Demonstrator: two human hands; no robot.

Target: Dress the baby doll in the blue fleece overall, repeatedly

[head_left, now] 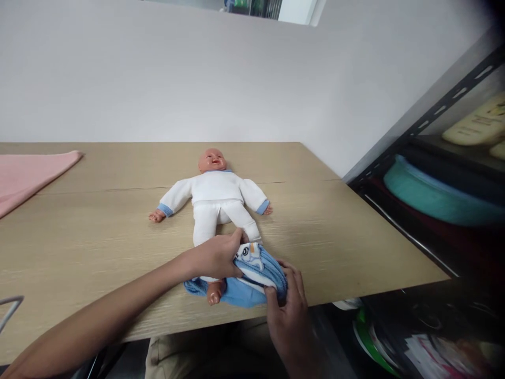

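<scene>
From the head camera, a baby doll (pixel 215 202) in a white suit lay face up on the wooden table (pixel 98 231), feet toward the near edge. The left hand (pixel 216 258) and right hand (pixel 290 310) each gripped, fingers closed, the blue garment (pixel 252 281) bunched round its lower legs (cartoon print, lettering too small to read). A pink cloth (pixel 27 176) lay far left.

A wooden table (pixel 98 231) carries a doll (pixel 216 197) on its back — a pink cloth (pixel 27 176) lies well left of the doll, a blue garment (pixel 244 292) bunched at its feet.
</scene>
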